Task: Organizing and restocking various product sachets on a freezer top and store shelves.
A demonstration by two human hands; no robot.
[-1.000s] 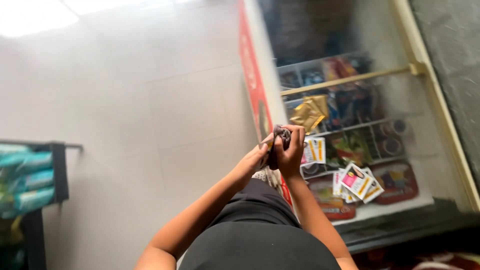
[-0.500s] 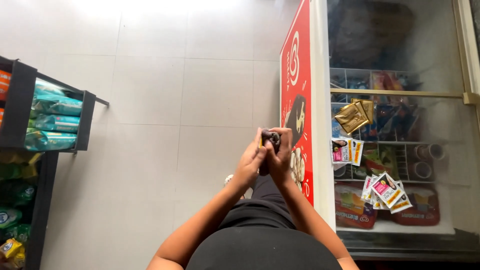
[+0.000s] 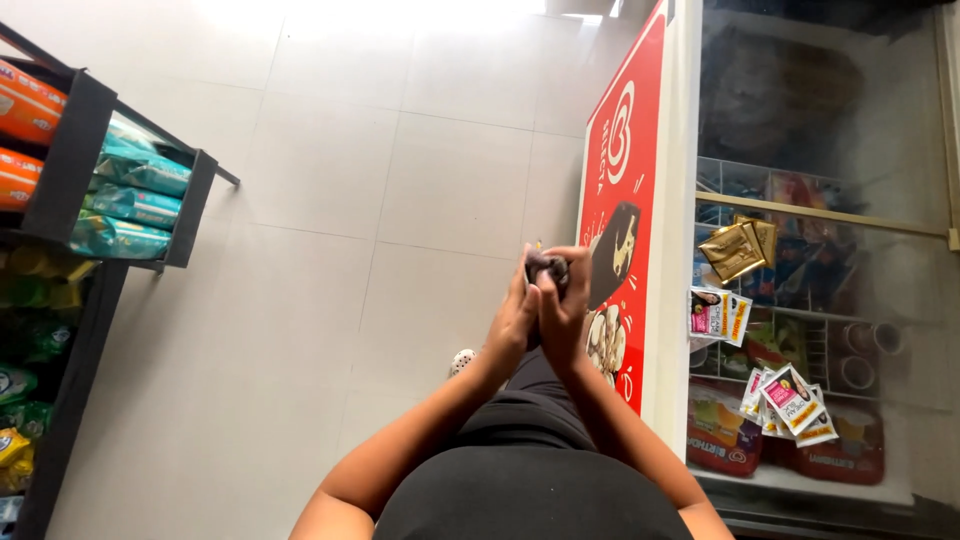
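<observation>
Since earlier, hands stay clasped: left hand and right hand closed around a small dark packet, judged light, crushable, best pinched at its edges.

Below you, pale floor tiles fill the centre and upper left of the frame. At the left edge stands a dark shelving rack holding orange packs at the top, teal packs beneath them, and green and yellow bags lower down. On the right, note a chest freezer with a red side panel and a glass lid. On the lid lie gold sachets, pink-and-white sachets just below, and a fanned cluster of sachets toward the lower right.
</observation>
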